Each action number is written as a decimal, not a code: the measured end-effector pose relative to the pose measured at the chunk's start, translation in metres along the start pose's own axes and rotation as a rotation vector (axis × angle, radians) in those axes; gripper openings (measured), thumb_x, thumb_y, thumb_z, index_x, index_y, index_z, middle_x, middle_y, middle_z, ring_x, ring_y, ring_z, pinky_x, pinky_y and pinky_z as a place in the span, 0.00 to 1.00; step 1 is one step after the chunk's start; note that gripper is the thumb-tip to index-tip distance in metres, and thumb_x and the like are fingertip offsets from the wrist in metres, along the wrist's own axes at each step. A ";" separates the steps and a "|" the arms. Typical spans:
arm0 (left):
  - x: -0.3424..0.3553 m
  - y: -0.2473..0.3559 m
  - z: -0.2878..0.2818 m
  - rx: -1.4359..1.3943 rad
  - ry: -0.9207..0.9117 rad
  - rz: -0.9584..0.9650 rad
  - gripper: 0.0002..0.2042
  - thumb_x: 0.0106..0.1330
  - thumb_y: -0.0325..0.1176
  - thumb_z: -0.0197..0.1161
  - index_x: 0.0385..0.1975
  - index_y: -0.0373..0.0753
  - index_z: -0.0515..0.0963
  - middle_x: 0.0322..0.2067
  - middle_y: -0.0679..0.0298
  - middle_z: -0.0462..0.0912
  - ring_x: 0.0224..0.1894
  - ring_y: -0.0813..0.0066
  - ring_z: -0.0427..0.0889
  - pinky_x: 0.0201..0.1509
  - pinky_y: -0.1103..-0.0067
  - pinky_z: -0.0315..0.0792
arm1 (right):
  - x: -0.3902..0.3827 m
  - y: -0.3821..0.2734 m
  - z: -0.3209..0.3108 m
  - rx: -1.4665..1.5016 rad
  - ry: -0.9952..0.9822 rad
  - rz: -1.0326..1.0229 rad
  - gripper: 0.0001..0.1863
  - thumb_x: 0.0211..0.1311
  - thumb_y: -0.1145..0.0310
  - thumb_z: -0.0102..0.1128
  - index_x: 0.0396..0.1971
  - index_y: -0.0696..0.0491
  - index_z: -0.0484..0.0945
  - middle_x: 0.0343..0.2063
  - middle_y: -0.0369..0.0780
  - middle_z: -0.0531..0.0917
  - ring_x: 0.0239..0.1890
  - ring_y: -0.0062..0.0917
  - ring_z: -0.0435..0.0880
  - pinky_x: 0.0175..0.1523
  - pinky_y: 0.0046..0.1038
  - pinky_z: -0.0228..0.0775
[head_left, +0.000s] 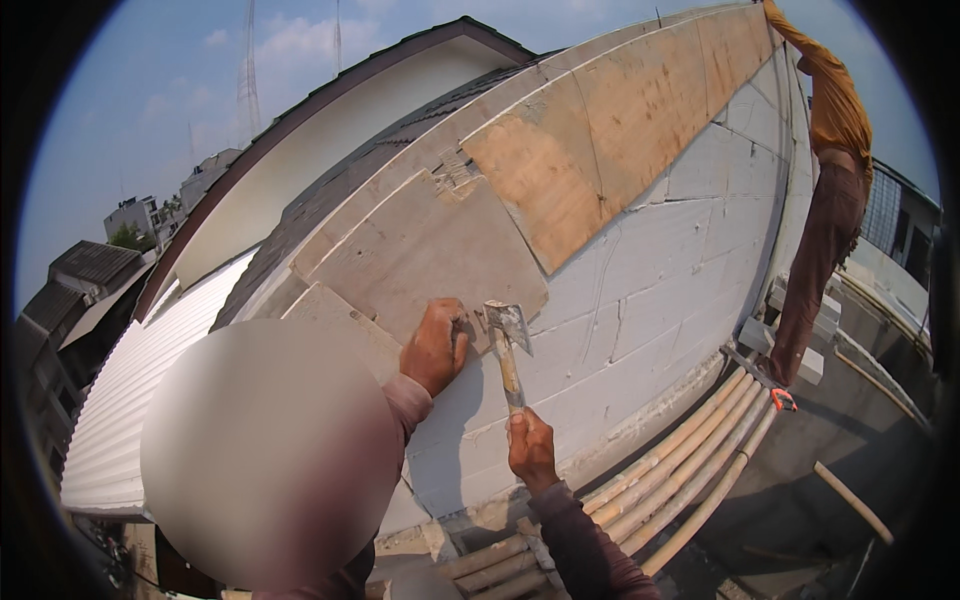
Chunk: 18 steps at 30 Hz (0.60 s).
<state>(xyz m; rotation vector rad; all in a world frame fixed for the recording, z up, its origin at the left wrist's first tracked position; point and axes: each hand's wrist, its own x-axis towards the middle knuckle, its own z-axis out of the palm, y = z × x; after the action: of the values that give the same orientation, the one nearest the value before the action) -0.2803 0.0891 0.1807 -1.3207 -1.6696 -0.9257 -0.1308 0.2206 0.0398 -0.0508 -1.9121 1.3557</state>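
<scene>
My right hand (532, 450) is wrapped round the wooden handle of a small hatchet (511, 375). Its worn metal head, pale with dried residue, is raised in front of the wall, close to the fingers of my left hand (436, 345). That hand is closed, knuckles up, against the lower edge of a grey-brown plywood panel (430, 255). Whatever its fingertips may pinch is too small or hidden to make out. Pale block wall (640, 300) shows below the panel, with my shadow on it.
Orange-brown plywood sheets (600, 130) continue up the wall. Bamboo poles (680, 460) form a walkway along its foot. A co-worker (835, 150) in a yellow top stands at the far right, near loose blocks (810, 360) and an orange-handled saw (783, 400). A white corrugated roof (140, 390) lies left.
</scene>
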 end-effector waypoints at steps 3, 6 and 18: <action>0.001 0.003 0.001 -0.007 0.030 0.009 0.20 0.56 0.20 0.63 0.48 0.37 0.67 0.48 0.51 0.74 0.47 0.48 0.79 0.49 0.66 0.76 | -0.004 0.013 0.002 0.032 0.022 -0.028 0.19 0.75 0.61 0.47 0.27 0.59 0.72 0.17 0.48 0.74 0.19 0.42 0.74 0.28 0.39 0.65; 0.003 0.012 -0.007 -0.008 -0.006 -0.043 0.18 0.57 0.20 0.62 0.47 0.37 0.68 0.46 0.51 0.74 0.46 0.49 0.79 0.49 0.67 0.76 | -0.009 0.007 -0.001 0.024 -0.047 0.087 0.20 0.76 0.58 0.47 0.26 0.58 0.72 0.16 0.45 0.73 0.19 0.36 0.72 0.28 0.36 0.64; -0.211 0.108 -0.084 -0.304 -0.651 -0.508 0.10 0.65 0.30 0.62 0.44 0.35 0.79 0.39 0.54 0.82 0.40 0.52 0.82 0.46 0.65 0.78 | -0.192 0.031 -0.142 -0.316 -0.375 0.347 0.17 0.68 0.58 0.58 0.33 0.61 0.78 0.23 0.44 0.80 0.27 0.33 0.79 0.36 0.36 0.70</action>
<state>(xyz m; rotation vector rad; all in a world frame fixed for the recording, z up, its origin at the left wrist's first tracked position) -0.1330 -0.0493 0.0310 -1.5335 -2.5259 -1.1456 0.0770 0.2609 -0.0747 -0.3165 -2.5146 1.3372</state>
